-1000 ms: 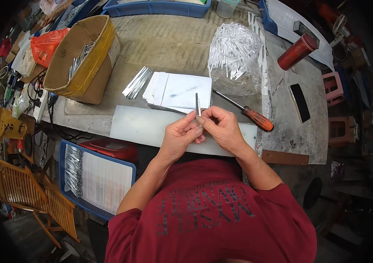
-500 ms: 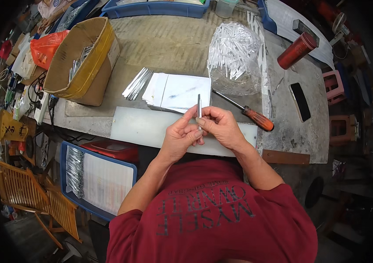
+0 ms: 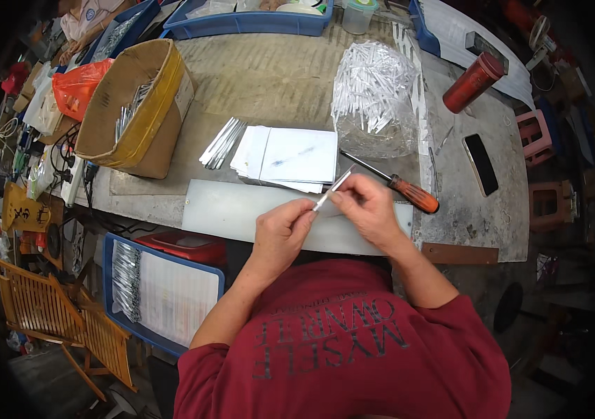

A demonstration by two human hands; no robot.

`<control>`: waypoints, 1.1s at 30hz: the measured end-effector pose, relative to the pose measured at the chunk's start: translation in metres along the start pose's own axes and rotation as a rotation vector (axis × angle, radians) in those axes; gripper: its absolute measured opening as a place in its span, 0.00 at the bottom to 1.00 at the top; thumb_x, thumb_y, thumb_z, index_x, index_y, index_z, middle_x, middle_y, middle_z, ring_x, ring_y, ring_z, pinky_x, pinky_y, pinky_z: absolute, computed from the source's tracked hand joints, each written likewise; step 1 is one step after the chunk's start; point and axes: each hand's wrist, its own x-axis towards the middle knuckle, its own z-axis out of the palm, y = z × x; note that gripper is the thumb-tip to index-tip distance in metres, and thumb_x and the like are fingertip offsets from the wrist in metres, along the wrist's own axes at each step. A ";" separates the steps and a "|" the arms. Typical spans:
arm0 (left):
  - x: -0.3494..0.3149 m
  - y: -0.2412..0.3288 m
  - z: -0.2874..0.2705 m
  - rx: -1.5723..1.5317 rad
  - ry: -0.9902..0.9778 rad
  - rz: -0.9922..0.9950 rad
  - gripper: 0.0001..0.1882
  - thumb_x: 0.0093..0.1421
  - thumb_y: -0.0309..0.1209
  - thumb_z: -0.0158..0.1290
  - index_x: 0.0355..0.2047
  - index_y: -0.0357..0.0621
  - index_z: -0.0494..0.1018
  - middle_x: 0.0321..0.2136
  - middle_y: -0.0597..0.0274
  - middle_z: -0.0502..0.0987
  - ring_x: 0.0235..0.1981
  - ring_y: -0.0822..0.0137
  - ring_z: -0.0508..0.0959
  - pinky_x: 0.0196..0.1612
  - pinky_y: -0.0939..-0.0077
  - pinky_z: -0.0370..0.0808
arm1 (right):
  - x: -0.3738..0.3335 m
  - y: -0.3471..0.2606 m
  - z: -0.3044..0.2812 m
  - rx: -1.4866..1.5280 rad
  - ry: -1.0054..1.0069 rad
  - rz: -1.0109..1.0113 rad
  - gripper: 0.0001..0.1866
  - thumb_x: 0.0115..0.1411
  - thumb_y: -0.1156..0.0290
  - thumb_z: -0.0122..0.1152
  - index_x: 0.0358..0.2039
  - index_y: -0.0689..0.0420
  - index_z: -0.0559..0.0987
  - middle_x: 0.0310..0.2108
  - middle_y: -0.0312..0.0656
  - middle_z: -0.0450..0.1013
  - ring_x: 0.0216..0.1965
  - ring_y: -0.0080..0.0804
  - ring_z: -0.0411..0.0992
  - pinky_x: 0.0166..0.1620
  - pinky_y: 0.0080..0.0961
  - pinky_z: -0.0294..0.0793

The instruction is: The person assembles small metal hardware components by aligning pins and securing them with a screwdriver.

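The largest thing is a grey, worn bench (image 3: 269,77). Along its near edge lies a long, flat, whitish board (image 3: 241,220). Below, at left, is a blue rectangular plastic tray (image 3: 109,293) with shiny metal pieces inside. On the left part of the bench stands an open brown cardboard box (image 3: 171,133) with yellow tape around it, containing thin metal strips. Toward the far right is a clear plastic bag (image 3: 374,129), which is filled with narrow white strips (image 3: 371,80). A stack of white rectangular cards (image 3: 301,157) lies just behind the board. To the right of it there is a screwdriver with an orange handle (image 3: 416,194), and farther a dark red cylinder (image 3: 472,85), leaning.

The left hand (image 3: 276,236) and the right hand (image 3: 371,211) are above the board, near each other. A black-screened phone (image 3: 480,164) rests at right; a small bundle of silvery strips (image 3: 223,144) is beside the cards.

The smallest is one thin, pale strip (image 3: 331,189), between the two hands, slanting up to the right. The left fingers pinch its lower end, the right fingers pinch it higher.
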 end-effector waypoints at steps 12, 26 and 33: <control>0.040 -0.017 -0.031 0.518 0.209 0.221 0.04 0.49 0.21 0.50 0.27 0.36 0.70 0.23 0.53 0.70 0.24 0.55 0.71 0.28 0.69 0.68 | -0.006 -0.015 -0.096 -1.337 -0.083 -0.154 0.12 0.44 0.68 0.59 0.30 0.59 0.71 0.25 0.46 0.66 0.31 0.44 0.66 0.34 0.38 0.65; 0.051 -0.028 -0.031 0.662 0.148 0.174 0.03 0.47 0.24 0.52 0.24 0.39 0.71 0.22 0.54 0.70 0.24 0.54 0.72 0.27 0.66 0.68 | 0.041 -0.039 -0.033 0.322 0.142 -0.173 0.20 0.52 0.76 0.54 0.46 0.60 0.63 0.27 0.40 0.70 0.20 0.20 0.66 0.17 0.12 0.63; 0.053 -0.024 -0.030 0.670 0.136 0.185 0.03 0.47 0.23 0.53 0.23 0.38 0.71 0.21 0.55 0.70 0.23 0.55 0.72 0.27 0.66 0.68 | 0.086 -0.081 0.010 0.322 -0.036 -0.353 0.06 0.51 0.77 0.53 0.30 0.59 0.68 0.18 0.36 0.68 0.13 0.18 0.64 0.13 0.12 0.62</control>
